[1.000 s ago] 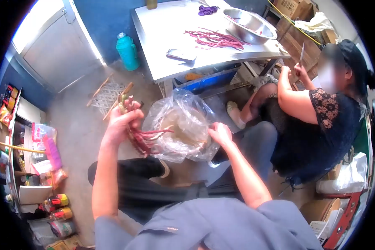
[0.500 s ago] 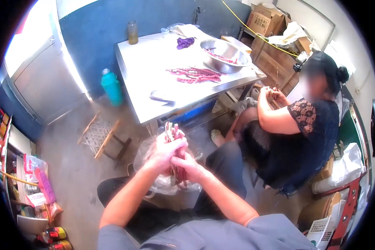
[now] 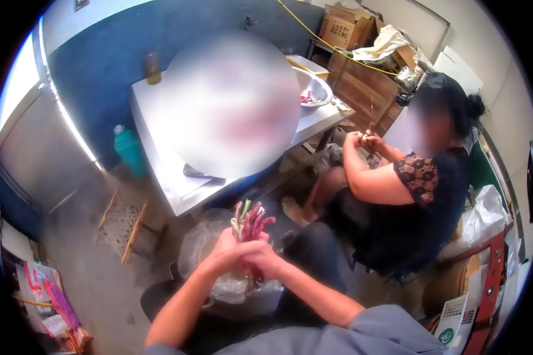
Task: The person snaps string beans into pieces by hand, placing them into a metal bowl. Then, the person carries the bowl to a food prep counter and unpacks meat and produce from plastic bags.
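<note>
A bunch of long red and pale green bean pods (image 3: pixel 251 220) stands upright between my hands, its ends fanned out above my fingers. My left hand (image 3: pixel 226 249) is closed around the bunch from the left. From the right, my right hand (image 3: pixel 264 258) wraps it too, and the fingers of both hands overlap. Below them, the lower ends of the pods hang over a clear plastic bag (image 3: pixel 228 290) between my knees.
Ahead is a metal table (image 3: pixel 154 148), largely covered by a blurred patch, with a steel bowl (image 3: pixel 321 89) holding red pods. At right sits another person (image 3: pixel 408 195), hands raised. A woven stool (image 3: pixel 119 225) and teal flask (image 3: pixel 128 151) stand left.
The view has shifted, so the table appears farther left and lower. My hands still hold the bunch, whose upper ends now spread wider. A blurred patch now hides much of the tabletop.
</note>
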A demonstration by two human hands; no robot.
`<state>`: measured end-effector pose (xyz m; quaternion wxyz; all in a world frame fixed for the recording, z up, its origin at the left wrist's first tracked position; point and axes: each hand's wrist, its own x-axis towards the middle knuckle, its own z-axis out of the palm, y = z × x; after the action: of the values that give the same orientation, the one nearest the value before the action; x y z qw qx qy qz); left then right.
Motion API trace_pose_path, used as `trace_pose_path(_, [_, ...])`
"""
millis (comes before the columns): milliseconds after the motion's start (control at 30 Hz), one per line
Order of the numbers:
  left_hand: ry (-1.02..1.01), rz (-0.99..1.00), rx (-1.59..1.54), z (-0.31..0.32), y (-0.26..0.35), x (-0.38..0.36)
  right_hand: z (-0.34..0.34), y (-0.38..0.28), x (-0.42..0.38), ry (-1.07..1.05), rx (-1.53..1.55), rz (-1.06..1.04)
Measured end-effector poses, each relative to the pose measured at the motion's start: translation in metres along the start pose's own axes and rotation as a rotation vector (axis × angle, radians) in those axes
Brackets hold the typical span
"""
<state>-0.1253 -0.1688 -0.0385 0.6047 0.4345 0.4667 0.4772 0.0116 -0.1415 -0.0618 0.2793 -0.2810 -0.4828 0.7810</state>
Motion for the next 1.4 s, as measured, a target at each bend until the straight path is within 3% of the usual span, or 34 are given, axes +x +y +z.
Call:
trace_pose_path(67, [0.009, -0.080, 0.008, 0.004, 0.004, -0.006, -0.011, 0.008, 0.001, -0.129, -0.052, 0.108])
trace_pose_path(167, [0.103, -0.112, 0.032, 0.009, 0.019, -0.009, -0.015, 0.005, 0.002, -0.322, 0.158, 0.177])
trace_pose_path(200, [0.167, 0.000, -0.087, 0.014, 0.030, -0.010, -0.021, 0.010, 0.006, -0.322, 0.173, 0.165])
trace_pose_path(267, [0.255, 0.227, -0.147, 0.011, 0.039, 0.000, -0.034, 0.028, 0.014, -0.434, -0.294, 0.173])
trace_pose_path(300, [0.200, 0.208, -0.190, 0.007, 0.068, -0.002, -0.034, 0.025, 0.011, -0.434, -0.285, 0.166])
trace_pose_path(367, [0.284, 0.213, -0.122, 0.009, 0.118, 0.002, -0.033, 0.019, 0.001, -0.390, -0.400, 0.184])
trace_pose_path(400, [0.292, 0.243, 0.000, 0.013, 0.151, 0.006, -0.035, 0.041, -0.003, -0.385, -0.285, 0.058])
trace_pose_path(500, [0.252, 0.343, 0.374, 0.005, 0.230, 0.042, -0.039, 0.062, -0.012, -0.379, -0.858, -0.056])
trace_pose_path(533, [0.362, 0.380, 0.461, 0.007, 0.251, 0.062, -0.039, 0.066, -0.017, -0.376, -0.840, -0.054])
trace_pose_path(600, [0.338, 0.476, 0.738, -0.007, 0.289, 0.107, -0.039, 0.077, -0.023, -0.423, -1.116, -0.149])
trace_pose_path(733, [0.610, 0.626, 1.316, -0.021, 0.330, 0.212, -0.037, 0.100, -0.029, -0.393, -1.040, -0.328])
trace_pose_path(767, [0.593, 0.626, 1.310, -0.023, 0.333, 0.240, -0.036, 0.101, -0.030, -0.318, -1.002, -0.426])
trace_pose_path(833, [0.834, 0.942, 1.749, -0.024, 0.329, 0.291, -0.038, 0.098, -0.020, -0.530, -1.125, -0.118])
trace_pose_path(967, [0.865, 0.968, 1.852, -0.010, 0.296, 0.377, -0.054, 0.083, -0.012, -0.479, -1.145, -0.029])
trace_pose_path(1033, [0.797, 0.899, 1.815, 0.000, 0.269, 0.415, -0.064, 0.076, -0.008, -0.439, -1.165, -0.024])
trace_pose_path(1100, [0.680, 0.679, 1.733, 0.012, 0.234, 0.456, -0.064, 0.071, -0.004, -0.420, -1.195, -0.005])
trace_pose_path(1167, [0.387, 0.524, 1.712, 0.009, 0.187, 0.481, -0.063, 0.063, -0.003, -0.263, -1.102, -0.134])
trace_pose_path(1233, [0.000, 0.134, 1.786, 0.004, 0.165, 0.500, -0.061, 0.049, -0.001, -0.337, -1.114, -0.083])
trace_pose_path(1267, [-0.104, 0.193, 1.688, -0.006, 0.154, 0.501, -0.060, 0.046, 0.001, -0.402, -1.137, -0.043])
trace_pose_path(1300, [-0.187, 0.116, 1.616, -0.005, 0.164, 0.501, -0.059, 0.049, 0.000, -0.412, -1.125, -0.034])
trace_pose_path(1400, [-0.229, 0.409, 1.468, -0.019, 0.182, 0.483, -0.053, 0.054, -0.007, -0.378, -1.051, -0.133])
